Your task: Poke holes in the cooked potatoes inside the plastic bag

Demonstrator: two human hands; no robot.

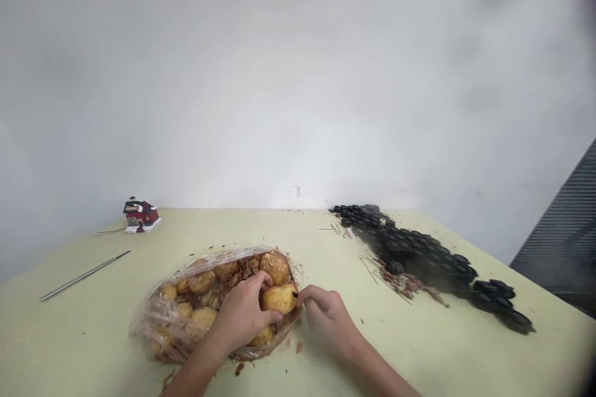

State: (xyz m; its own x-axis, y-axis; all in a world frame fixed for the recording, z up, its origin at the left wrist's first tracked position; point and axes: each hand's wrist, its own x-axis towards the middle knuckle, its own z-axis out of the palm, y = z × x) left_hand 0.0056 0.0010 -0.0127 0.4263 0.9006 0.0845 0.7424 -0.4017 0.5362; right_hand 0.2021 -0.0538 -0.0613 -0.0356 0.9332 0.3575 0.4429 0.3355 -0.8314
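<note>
A clear plastic bag (161,316) lies open on the table, full of yellow, rounded, potato-like pieces (202,283) mixed with brown flakes. My left hand (244,310) reaches into its right side, thumb and fingers closed around one smooth yellow piece (280,299). That piece has a small black spot at its right end. Right beside the spot is my right hand (328,316), its fingers curled and pinched together. Whatever they pinch, if anything, is too small or hidden to make out.
A small red model house (141,216) stands at the back left, with a thin metal rod (86,276) in front of it. Along the right side run many round black pieces (419,251), beside thin wires (372,268) and a reddish-brown tangle (407,282). Behind rises a white wall (288,74).
</note>
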